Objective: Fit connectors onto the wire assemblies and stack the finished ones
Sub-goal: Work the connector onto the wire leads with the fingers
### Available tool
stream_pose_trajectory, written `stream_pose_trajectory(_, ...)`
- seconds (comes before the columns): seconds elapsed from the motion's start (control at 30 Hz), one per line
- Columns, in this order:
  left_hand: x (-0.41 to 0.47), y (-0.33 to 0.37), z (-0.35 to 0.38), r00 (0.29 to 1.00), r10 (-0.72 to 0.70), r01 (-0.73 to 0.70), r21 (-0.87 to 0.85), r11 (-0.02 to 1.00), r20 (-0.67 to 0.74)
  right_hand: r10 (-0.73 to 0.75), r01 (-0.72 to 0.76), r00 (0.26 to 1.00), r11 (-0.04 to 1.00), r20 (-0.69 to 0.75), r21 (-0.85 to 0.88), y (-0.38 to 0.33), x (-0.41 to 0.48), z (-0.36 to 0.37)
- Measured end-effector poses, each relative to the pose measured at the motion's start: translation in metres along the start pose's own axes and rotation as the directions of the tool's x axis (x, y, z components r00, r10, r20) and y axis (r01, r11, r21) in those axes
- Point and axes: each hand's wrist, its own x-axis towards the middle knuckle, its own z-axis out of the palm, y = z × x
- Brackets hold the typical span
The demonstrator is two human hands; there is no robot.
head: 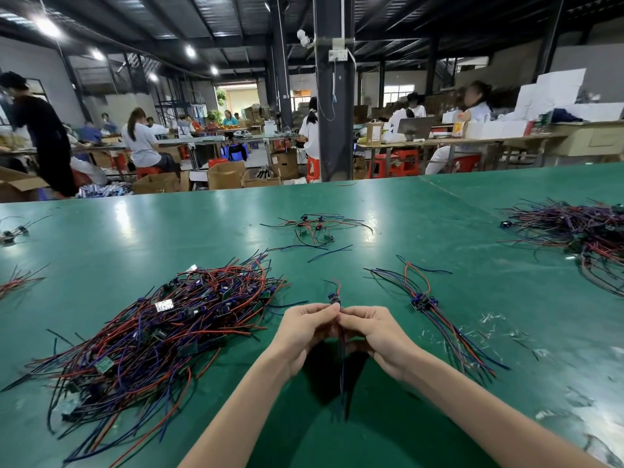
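While the left hand (304, 329) and right hand (374, 336) meet fingertip to fingertip above the green desk (371, 211), each pinches the same wire assembly (341, 363) just below its small blue connector (334, 299). Its wires hang down between the wrists. A big tangled pile (162, 332) of red and blue assemblies lies left of the hands, and a small aligned stack (423, 302) lies to their right.

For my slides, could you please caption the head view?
Left hand and right hand pinch a wire assembly between the loose pile and small stack.
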Motion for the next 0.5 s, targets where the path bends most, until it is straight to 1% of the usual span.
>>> stream_pose_trajectory(0.07,0.0004,0.0008,-0.0015,0.999,0.008,-0.008,-0.023,1.000,-0.033,0.027,-0.027,1.000,1.000,0.012,-0.006,-0.0004,-0.0004,0.0008)
stream_pose_trajectory(0.17,0.0004,0.0005,-0.0019,0.999,0.008,-0.008,-0.003,1.000,-0.043,0.047,-0.046,0.998,0.999,0.029,-0.022,-0.0020,-0.0010,0.0004)
stream_pose_trajectory(0.33,-0.0002,0.0014,-0.0026,1.000,0.011,-0.011,0.023,1.000,-0.005,0.005,-0.005,1.000,0.999,0.015,-0.032,-0.0009,-0.0002,-0.0005)
stream_pose_trajectory(0.43,-0.0019,0.0014,-0.0027,0.999,0.007,-0.009,0.058,0.998,0.031,-0.023,0.024,1.000,0.997,0.004,-0.076,0.0010,0.0010,-0.0010)
stream_pose_trajectory(0.5,-0.0017,0.0010,-0.0023,1.000,0.005,-0.006,0.070,0.998,0.021,-0.031,0.032,0.999,0.995,0.011,-0.100,0.0016,0.0012,-0.0007)
